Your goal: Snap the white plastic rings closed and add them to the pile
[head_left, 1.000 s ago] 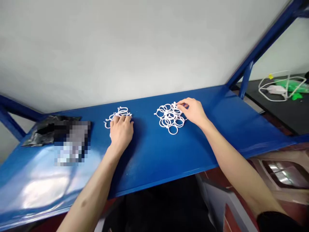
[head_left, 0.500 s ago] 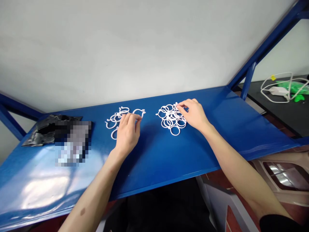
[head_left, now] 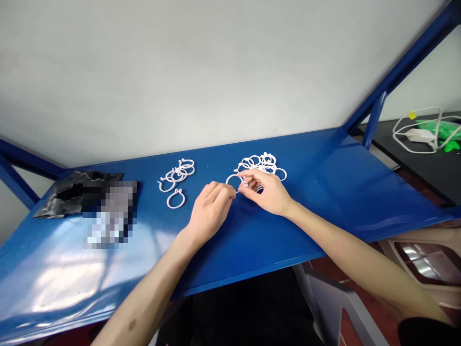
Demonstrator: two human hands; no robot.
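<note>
Between my two hands a white plastic curtain ring (head_left: 233,176) is held just above the tabletop. My left hand (head_left: 212,210) is closed, its fingertips pinching the ring's near-left edge. With thumb and fingers my right hand (head_left: 268,193) grips the same ring near its small closure on the right side. Behind the right hand lies a pile of white curtain rings (head_left: 268,158), partly covered by that hand. Left of my left hand is a looser group of overlapping curtain rings (head_left: 184,173), and a single curtain ring (head_left: 175,207) lies just in front of them.
The blue table (head_left: 230,259) stands against a pale wall (head_left: 201,77). A black plastic bag (head_left: 68,192) and a blurred-out item (head_left: 113,211) lie on its left. At the right, a dark surface carries a white cable (head_left: 396,137) and green plastic (head_left: 448,144).
My left hand has moved right, away from the left group, with a ring. My right hand has come from the pile's far side down and left to meet it.
</note>
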